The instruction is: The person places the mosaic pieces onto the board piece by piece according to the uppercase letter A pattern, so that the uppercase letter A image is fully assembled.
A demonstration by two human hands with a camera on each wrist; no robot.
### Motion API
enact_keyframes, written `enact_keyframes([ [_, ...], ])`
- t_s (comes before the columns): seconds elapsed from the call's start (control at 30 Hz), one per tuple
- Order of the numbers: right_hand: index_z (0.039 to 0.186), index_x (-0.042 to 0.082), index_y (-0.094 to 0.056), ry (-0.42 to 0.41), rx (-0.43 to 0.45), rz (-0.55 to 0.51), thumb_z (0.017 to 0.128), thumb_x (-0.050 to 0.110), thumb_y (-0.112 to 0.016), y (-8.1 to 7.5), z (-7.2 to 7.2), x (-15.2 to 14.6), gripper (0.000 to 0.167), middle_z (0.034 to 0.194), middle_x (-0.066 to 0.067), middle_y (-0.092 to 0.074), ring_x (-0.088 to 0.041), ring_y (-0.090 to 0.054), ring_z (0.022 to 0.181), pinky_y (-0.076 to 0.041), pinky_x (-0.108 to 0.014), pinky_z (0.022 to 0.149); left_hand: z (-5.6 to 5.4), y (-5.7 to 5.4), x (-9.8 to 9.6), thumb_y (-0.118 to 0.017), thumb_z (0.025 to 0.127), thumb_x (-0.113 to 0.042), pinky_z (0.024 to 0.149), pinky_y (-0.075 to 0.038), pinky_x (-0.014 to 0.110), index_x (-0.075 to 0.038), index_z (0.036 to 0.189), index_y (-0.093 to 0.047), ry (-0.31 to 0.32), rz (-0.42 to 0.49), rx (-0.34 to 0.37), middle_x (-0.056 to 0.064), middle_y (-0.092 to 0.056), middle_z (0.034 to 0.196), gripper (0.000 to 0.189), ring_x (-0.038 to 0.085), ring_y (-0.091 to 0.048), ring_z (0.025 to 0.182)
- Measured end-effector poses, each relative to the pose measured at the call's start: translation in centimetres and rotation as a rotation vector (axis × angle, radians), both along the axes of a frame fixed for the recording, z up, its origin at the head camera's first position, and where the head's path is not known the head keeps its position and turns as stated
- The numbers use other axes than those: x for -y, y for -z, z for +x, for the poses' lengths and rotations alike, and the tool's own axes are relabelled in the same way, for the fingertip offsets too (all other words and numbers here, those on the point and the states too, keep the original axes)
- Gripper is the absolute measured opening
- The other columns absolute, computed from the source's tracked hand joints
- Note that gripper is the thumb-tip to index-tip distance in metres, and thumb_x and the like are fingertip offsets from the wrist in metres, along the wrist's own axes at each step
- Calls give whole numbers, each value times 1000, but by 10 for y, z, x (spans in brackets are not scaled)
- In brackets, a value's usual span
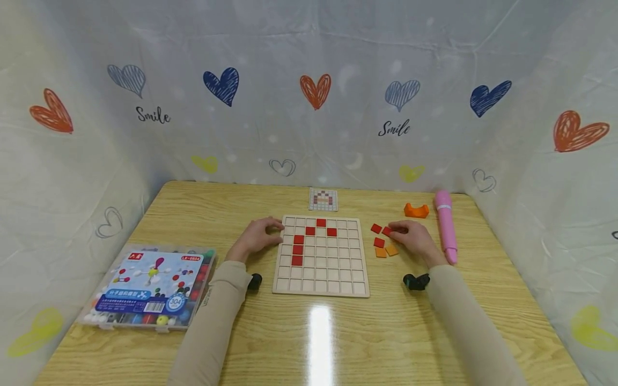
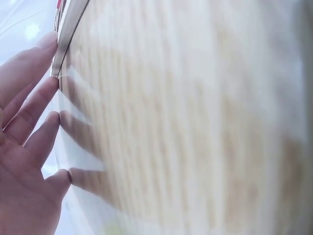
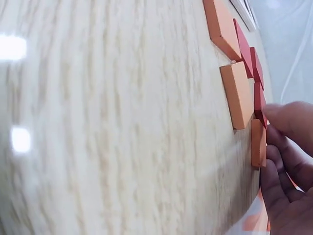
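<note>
A wooden grid board (image 1: 333, 273) lies mid-table with several red tiles (image 1: 298, 250) set in its cells. My left hand (image 1: 258, 233) rests at the board's left edge; in the left wrist view its loosely bent fingers (image 2: 36, 115) touch the board's side and the table. Right of the board lies a small group of loose red and orange tiles (image 1: 381, 252). My right hand (image 1: 412, 237) is over them, with thumb and fingers at a red tile (image 3: 259, 100). An orange tile (image 3: 258, 143) lies close beside those fingertips in the right wrist view.
A small printed pattern card (image 1: 323, 199) lies behind the board. At the back right are an orange cradle-shaped piece (image 1: 416, 210) and a pink microphone-shaped stick (image 1: 446, 225). A clear-lidded molecular model box (image 1: 149, 284) occupies the left side.
</note>
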State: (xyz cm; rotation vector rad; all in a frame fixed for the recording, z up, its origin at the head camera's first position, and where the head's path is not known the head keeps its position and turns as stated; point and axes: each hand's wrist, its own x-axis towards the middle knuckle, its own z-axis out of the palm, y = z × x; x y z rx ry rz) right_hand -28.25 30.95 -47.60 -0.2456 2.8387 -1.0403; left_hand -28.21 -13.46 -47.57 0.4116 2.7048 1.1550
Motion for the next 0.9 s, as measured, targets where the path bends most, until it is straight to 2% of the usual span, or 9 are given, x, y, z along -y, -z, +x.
enact_keyframes([
  [0.1, 133, -1, -58, -3, 20, -14, 97, 22, -63, 0, -1, 1, 43, 131, -22, -58, -37, -54, 117, -45, -51, 101, 0, -1, 1, -71, 90, -16, 120, -1, 53, -5, 121, -66, 3, 3, -6, 12, -52, 143, 32, 34, -28, 144],
  [0.33, 129, -2, -62, -40, -38, 50, 96, 20, -65, 1, -4, 4, 40, 127, -24, -59, -40, -53, 117, -43, -54, 101, 0, -1, 1, -71, 91, -15, 120, -1, 53, -5, 120, -66, 6, 10, -3, 12, -52, 143, 32, 35, -29, 143],
  [0.57, 127, -2, -63, -43, -37, 80, 97, 20, -63, -3, -4, 4, 38, 127, -24, -60, -41, -52, 120, -42, -55, 103, 1, -1, 0, -71, 91, -14, 121, -3, 51, -4, 121, -66, 3, 9, 3, 12, -52, 143, 32, 34, -28, 144],
  [0.9, 130, -3, -60, -5, -92, 32, 98, 16, -60, -6, -3, 10, 37, 126, -23, -61, -37, -57, 112, -48, -52, 96, 0, 0, 1, -70, 91, -15, 120, -3, 53, -5, 122, -66, 12, 1, -5, 12, -52, 143, 33, 35, -28, 144],
])
